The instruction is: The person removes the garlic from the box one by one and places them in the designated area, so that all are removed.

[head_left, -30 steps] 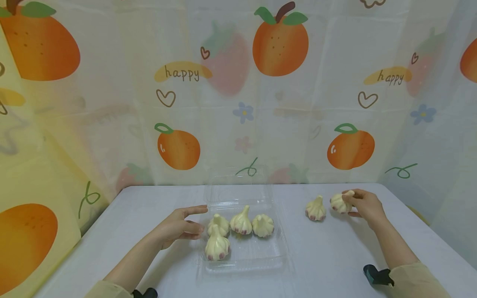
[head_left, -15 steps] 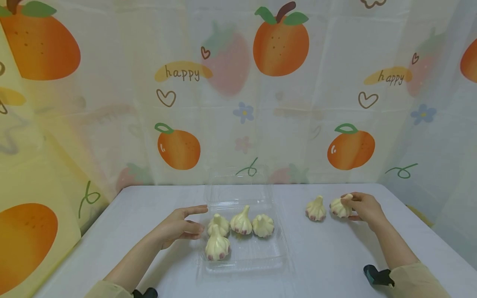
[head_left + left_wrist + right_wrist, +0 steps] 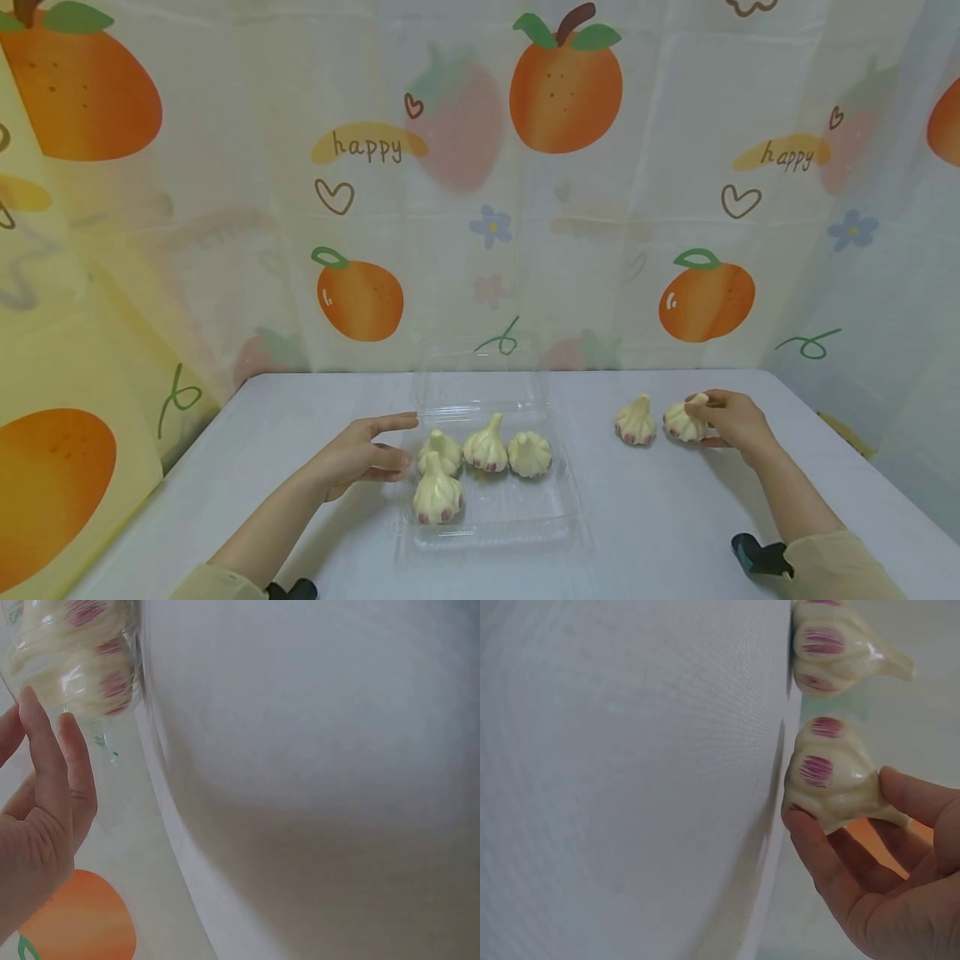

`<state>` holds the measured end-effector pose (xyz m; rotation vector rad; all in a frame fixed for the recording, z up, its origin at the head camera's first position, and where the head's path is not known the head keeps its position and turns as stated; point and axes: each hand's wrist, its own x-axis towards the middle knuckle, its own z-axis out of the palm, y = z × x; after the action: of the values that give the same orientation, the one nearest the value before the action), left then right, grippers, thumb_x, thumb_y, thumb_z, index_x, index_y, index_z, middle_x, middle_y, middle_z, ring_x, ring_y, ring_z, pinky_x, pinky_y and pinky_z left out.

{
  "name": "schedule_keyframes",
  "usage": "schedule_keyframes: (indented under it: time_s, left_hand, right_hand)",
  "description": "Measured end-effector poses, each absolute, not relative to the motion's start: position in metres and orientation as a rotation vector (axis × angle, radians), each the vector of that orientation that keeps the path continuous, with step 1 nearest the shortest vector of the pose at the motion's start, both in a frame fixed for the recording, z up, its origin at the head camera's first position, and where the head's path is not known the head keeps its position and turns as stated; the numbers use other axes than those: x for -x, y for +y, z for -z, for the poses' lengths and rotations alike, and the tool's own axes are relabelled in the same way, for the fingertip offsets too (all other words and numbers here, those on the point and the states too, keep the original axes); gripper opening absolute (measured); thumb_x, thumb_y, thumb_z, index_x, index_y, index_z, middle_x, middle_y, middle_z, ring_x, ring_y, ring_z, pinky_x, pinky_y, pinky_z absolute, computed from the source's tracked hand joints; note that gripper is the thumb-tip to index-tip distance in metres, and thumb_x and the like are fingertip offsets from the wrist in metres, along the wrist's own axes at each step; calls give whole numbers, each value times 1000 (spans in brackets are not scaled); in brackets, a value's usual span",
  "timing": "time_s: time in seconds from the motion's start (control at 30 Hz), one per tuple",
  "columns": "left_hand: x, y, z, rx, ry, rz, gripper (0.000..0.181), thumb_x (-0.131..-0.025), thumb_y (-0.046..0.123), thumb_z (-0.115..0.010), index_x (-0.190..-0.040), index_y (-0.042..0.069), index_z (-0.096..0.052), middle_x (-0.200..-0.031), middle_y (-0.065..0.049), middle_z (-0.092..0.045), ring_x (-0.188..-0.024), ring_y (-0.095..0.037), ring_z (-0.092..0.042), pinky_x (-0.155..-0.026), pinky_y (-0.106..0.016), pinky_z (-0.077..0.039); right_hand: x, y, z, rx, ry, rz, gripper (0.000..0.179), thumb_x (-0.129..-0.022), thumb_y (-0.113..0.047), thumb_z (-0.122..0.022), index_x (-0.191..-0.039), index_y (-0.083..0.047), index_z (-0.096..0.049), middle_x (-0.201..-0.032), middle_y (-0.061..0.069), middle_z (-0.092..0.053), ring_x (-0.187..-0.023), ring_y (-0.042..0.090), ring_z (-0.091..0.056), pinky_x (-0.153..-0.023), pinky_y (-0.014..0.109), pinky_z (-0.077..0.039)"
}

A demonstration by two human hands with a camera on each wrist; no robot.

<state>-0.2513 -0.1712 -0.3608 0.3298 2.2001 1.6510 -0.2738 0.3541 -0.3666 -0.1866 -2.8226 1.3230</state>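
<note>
At the right of the table, my right hand [image 3: 738,423] holds a garlic bulb [image 3: 686,421] between thumb and fingers. In the right wrist view this garlic bulb [image 3: 832,772] shows purple streaks, and its base is at or very near the tabletop. Just left of it a second garlic bulb [image 3: 636,420] stands on the table. My left hand [image 3: 367,454] is at the left side of a clear plastic box [image 3: 517,508], fingers loosely extended; the left wrist view shows its fingertips [image 3: 28,701] close to the wall. Several garlic bulbs [image 3: 486,444] sit inside the box.
The clear lid [image 3: 480,387] of the box stands open toward the back. A white cloth [image 3: 645,517] covers the table. Behind it hangs a curtain [image 3: 585,275] printed with oranges. Dark straps [image 3: 761,556] are near both sleeves.
The garlic bulb in my right hand has come down slightly toward the tabletop, the hand lowering with it. My left hand and the box have stayed where they were.
</note>
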Motion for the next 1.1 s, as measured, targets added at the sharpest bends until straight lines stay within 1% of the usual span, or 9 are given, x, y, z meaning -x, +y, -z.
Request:
schedule_keyframes:
  time_s: [0.17,0.33,0.57,0.8,1.1]
  left_hand:
    - [251,-171,361,-324,2199,-1657,68,-87,2,-67,-149,-1,-39,-162,-17,-27,-86,-11,-63,-80,-25,-62]
    - [251,-171,361,-325,2199,-1654,68,-87,2,-67,-149,-1,-39,-164,-15,-24,-86,-10,-63,-79,-25,-61]
    - [250,-171,360,-338,2198,-1650,69,-87,3,-67,-149,-2,-38,-164,-17,-24,-85,-10,-63,-80,-25,-61]
    - [251,-172,361,-333,2193,-1653,69,-87,2,-67,-149,-2,-38,-165,-15,-22,-84,-10,-62,-79,-24,-61]
    - [251,-171,361,-330,2193,-1652,68,-87,2,-67,-149,-2,-38,-165,-15,-23,-85,-10,-62,-80,-25,-61]
  right_hand:
    - [274,354,367,185,-2829,-1314,51,-100,-28,-54,-132,11,-52,-121,30,-58,-102,31,-59,-75,35,-64]
    - [274,354,367,170,-2835,-1306,48,-99,-26,-55,-128,11,-54,-118,29,-59,-102,31,-59,-75,36,-64]
    - [274,354,367,141,-2847,-1292,47,-99,-27,-55,-127,11,-55,-114,26,-62,-101,29,-60,-75,37,-64]
    - [274,354,366,125,-2851,-1283,48,-100,-27,-55,-128,12,-54,-122,34,-59,-103,32,-61,-75,38,-64]
    - [274,354,368,136,-2859,-1260,50,-99,-28,-55,-130,11,-53,-126,36,-56,-106,36,-59,-75,37,-64]
